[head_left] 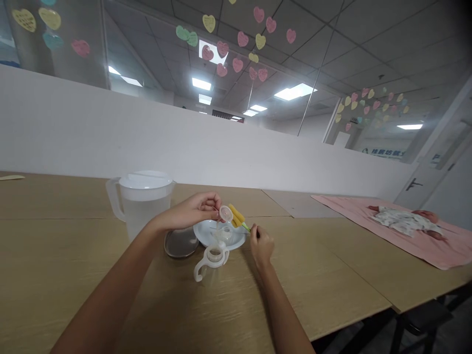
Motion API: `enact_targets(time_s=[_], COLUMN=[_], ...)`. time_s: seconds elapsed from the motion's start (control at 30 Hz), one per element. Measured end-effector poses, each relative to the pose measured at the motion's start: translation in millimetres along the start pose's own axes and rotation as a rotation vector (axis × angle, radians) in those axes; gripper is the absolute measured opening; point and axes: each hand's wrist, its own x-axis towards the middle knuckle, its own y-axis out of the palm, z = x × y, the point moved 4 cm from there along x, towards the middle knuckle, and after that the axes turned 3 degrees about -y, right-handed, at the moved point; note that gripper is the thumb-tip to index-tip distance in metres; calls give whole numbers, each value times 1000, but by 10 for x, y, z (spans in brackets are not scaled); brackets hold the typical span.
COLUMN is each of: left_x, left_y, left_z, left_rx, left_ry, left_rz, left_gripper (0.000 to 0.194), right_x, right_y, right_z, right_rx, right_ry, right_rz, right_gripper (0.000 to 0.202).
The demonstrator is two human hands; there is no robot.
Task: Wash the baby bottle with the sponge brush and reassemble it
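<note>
My left hand [201, 207] pinches a small translucent round piece [225, 213], which looks like a baby bottle nipple, its flat ring facing me. My right hand [261, 243] is closed around the green handle of a sponge brush [236, 214]. The brush's yellow head is beside the round piece; I cannot tell whether they touch. Below both hands sits a white bowl [240, 242] with clear parts in it. In front of the bowl stands a clear baby bottle [214, 254] with white handles, its top uncovered.
A translucent pitcher [147, 194] of water stands at the left, behind my left forearm. A dark round dish [180, 244] lies left of the bowl. Far right, a doll [405, 221] in pale clothes lies on a pink cloth [342, 209]. A white wall [221, 147] borders the table.
</note>
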Motion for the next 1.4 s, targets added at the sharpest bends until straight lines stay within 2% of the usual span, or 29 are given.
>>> enact_targets(time_s=[0.33, 0.57, 0.7, 0.77, 0.87, 0.97, 1.1, 1.2, 1.27, 1.4], left_x=[66, 90, 101, 123, 204, 322, 459, 504, 510, 499], left_y=[65, 97, 108, 97, 55, 21, 40, 68, 71, 53], left_z=[122, 294, 361, 375, 437, 638, 1039, 1249, 1307, 1296], left_rx=[175, 587, 685, 730, 850, 925, 881, 898, 932, 994], left_ry=[-10, -155, -186, -177, -173, -212, -237, -244, -265, -320], left_rz=[98, 199, 229, 191, 46, -73, -44, -9, -25, -78], left_gripper=[21, 33, 30, 29, 27, 27, 35, 33, 25, 18], right_x=[7, 12, 12, 15, 21, 26, 23, 18, 18, 21], right_y=[-7, -15, -25, -35, -52, -54, -39, -32, -32, -31], right_z=[2, 14, 19, 24, 30, 24, -7, -23, -21, -10], right_rx=[-10, -18, -16, -9, -12, -18, -23, -18, -11, -4], right_ry=[-10, -25, -18, -19, -15, 14, 77, 94, 81, 63], right_rz=[-8, -13, -19, -31, -55, -51, -19, -4, 2, 8], right_gripper=[53, 54, 54, 53, 53, 53, 54, 54, 54, 53])
